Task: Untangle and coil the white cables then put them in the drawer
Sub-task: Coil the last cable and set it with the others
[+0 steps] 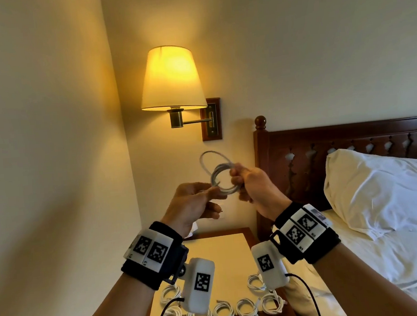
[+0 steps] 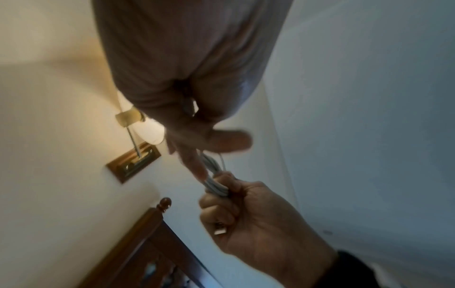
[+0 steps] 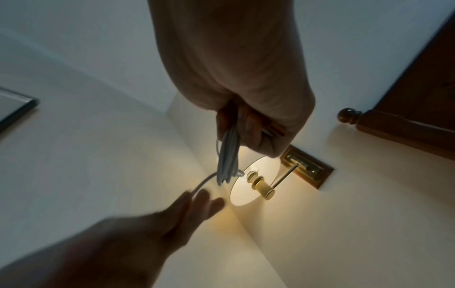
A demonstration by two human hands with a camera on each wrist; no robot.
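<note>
A white cable, wound into a small coil with one wider loop standing above it, hangs in the air in front of the wall. My right hand grips the coil's right side in a fist; in the left wrist view a connector pokes out under its fingers. My left hand is level with it on the left and pinches the cable's loose strand between thumb and fingers. Several coiled white cables lie along the nightstand's front edge. No drawer is in view.
A lit wall lamp on a brass arm hangs above the hands. A dark wooden headboard and a bed with a white pillow stand to the right. A wall closes off the left side.
</note>
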